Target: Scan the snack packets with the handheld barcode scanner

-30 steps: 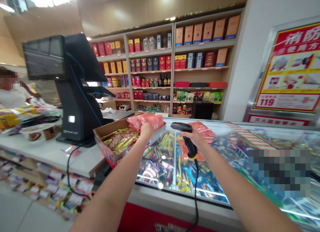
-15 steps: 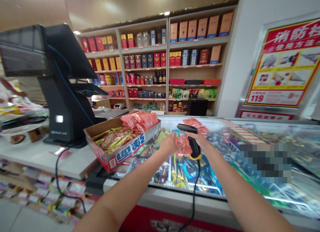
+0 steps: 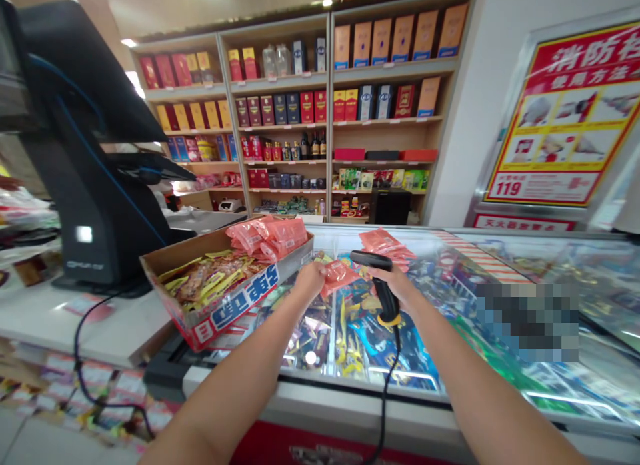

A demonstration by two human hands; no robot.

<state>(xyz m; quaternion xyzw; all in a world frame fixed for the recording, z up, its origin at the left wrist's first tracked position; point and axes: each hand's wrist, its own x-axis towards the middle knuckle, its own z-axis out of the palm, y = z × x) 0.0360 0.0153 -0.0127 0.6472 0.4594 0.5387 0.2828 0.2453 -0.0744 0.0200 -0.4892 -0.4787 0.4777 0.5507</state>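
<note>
Red snack packet (image 3: 339,275) is pinched by one edge in our left hand (image 3: 310,281), over the glass lid of the freezer chest (image 3: 330,393), just right of the cardboard box (image 3: 235,301) on the chest's left edge. Our right hand (image 3: 397,288) grips a black barcode scanner (image 3: 373,259) by the handle, its head just beside the packet. We judge the packet light, soft and slick, best held by a sealed edge.

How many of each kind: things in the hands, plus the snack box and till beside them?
Barcode scanner, right hand: 1
Red packet, left hand: 1
Cardboard snack box: 1
Black till: 1
Total: 4
</note>
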